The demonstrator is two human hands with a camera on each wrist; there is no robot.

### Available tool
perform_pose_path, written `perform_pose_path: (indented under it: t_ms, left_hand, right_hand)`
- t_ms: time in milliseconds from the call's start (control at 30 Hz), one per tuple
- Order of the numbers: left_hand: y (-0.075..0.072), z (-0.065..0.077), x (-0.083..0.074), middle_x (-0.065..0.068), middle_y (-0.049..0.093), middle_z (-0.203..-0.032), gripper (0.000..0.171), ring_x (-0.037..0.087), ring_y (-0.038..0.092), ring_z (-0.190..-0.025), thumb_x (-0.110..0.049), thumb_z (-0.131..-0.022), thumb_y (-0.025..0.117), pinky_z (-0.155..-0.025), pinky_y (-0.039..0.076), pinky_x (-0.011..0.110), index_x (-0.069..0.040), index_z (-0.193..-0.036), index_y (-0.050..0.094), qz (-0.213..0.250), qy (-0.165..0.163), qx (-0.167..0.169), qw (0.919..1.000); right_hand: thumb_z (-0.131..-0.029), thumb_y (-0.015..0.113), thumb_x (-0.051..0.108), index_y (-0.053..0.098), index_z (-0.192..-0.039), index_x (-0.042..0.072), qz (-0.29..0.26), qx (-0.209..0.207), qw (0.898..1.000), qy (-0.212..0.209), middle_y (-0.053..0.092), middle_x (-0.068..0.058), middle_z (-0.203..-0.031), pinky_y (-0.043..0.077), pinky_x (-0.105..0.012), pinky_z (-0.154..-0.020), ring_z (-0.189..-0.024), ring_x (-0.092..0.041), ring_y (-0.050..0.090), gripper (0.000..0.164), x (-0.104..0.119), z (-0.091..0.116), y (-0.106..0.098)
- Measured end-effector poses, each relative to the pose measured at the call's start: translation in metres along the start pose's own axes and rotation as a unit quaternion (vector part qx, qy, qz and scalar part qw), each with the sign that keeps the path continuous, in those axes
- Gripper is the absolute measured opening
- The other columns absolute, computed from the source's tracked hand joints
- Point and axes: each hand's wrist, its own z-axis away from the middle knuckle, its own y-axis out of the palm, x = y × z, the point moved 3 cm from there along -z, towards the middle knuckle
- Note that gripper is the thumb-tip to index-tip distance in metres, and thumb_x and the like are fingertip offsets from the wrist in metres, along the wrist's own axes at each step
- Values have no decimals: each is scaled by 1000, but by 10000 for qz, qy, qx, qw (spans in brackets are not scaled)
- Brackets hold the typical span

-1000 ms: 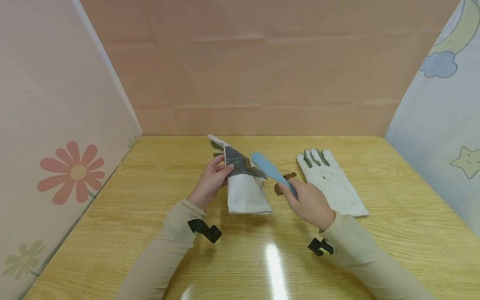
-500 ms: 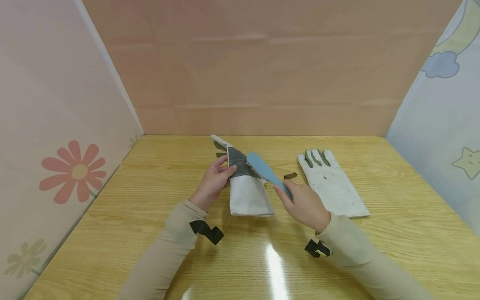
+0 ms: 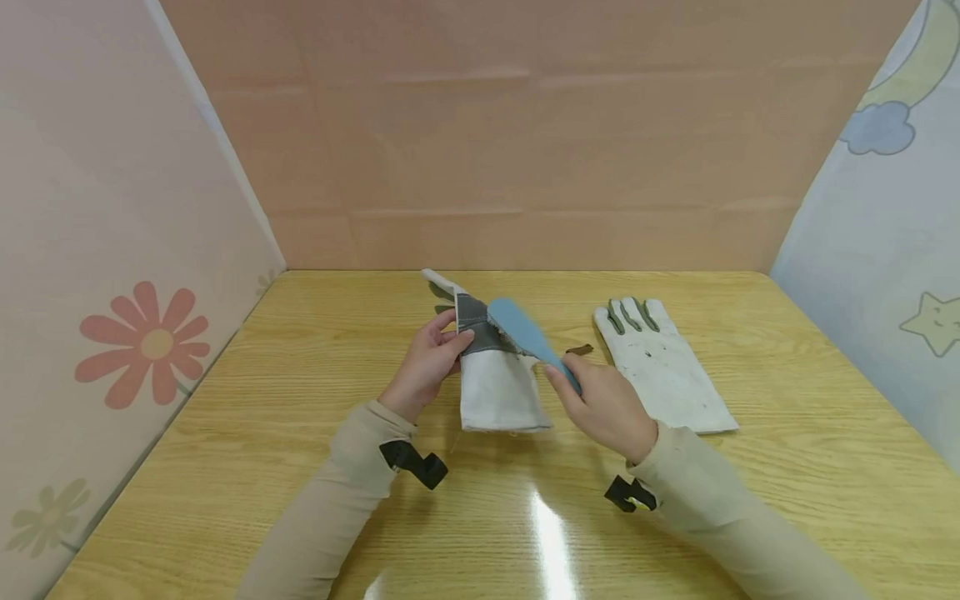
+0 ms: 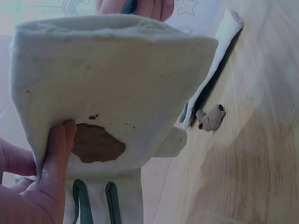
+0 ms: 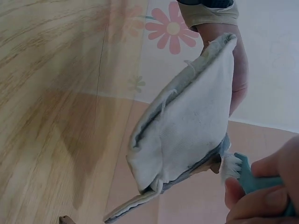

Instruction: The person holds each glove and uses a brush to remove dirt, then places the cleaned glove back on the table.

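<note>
My left hand (image 3: 427,362) grips the side edge of a white work glove (image 3: 498,392) with a grey palm panel, held up off the table with its cuff towards me. In the left wrist view a brown, mud-like patch (image 4: 98,143) marks the glove's back beside my fingers. My right hand (image 3: 611,408) holds a blue brush (image 3: 521,329) by its handle. Its white bristles (image 5: 230,167) touch the grey side near another brown smear (image 5: 214,165). The brush head hides part of the panel.
A second white glove (image 3: 671,367) with green between its fingers lies flat on the right of the wooden table (image 3: 315,350). A brown lump (image 3: 579,350) lies between the two gloves. Walls of paper stand behind and at both sides.
My right hand has moved the brush left, from just beside the held glove onto its grey panel. The held glove has shifted slightly right. The second glove stays put.
</note>
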Motion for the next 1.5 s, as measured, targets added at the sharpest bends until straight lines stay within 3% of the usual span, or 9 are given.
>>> perform_pose_path:
  t_ms: [400, 700, 967, 1267, 1500]
  left_hand:
    - [-3, -1, -4, 24, 59, -121, 42, 4, 63, -77, -9, -98, 45, -67, 51, 20, -13, -139, 41, -61, 69, -25, 10000]
    - [2, -4, -3, 23, 60, -119, 43, 6, 63, -78, -9, -98, 46, -67, 51, 22, -14, -140, 41, 32, 41, -36, 10000]
    - [0, -4, -3, 24, 59, -120, 42, 6, 63, -78, -8, -97, 46, -67, 51, 22, -13, -139, 42, 4, 56, -113, 9999]
    - [1, -3, -5, 23, 60, -121, 42, 6, 63, -80, -9, -97, 47, -68, 52, 22, -13, -139, 42, 3, -9, -114, 9999]
    - [5, -1, -5, 24, 59, -121, 43, 5, 63, -79, -9, -98, 47, -69, 52, 22, -13, -140, 41, 32, 10, -62, 10000]
  right_hand:
    - [-101, 42, 25, 51, -76, 9, 213, 102, 9992, 331, 30, 6, -52, 24, -20, -40, -41, -4, 22, 30, -11, 2, -2]
    - [-101, 42, 23, 46, -73, 9, 36, -18, 10000, 32, 33, 4, -52, 26, -20, -42, -42, -4, 23, 31, -2, -6, 0]
    - [-101, 40, 26, 46, -74, 10, 226, 220, 9989, 339, 32, 4, -53, 25, -20, -43, -43, -6, 23, 32, -13, -2, 2]
    - [-101, 41, 22, 50, -77, 8, 50, -167, 9998, 111, 34, 4, -52, 25, -20, -42, -42, -4, 25, 29, -9, -7, -1]
    - [-101, 41, 23, 45, -73, 10, 105, 95, 9997, 195, 33, 4, -52, 25, -20, -44, -43, -6, 24, 32, -8, -6, 5]
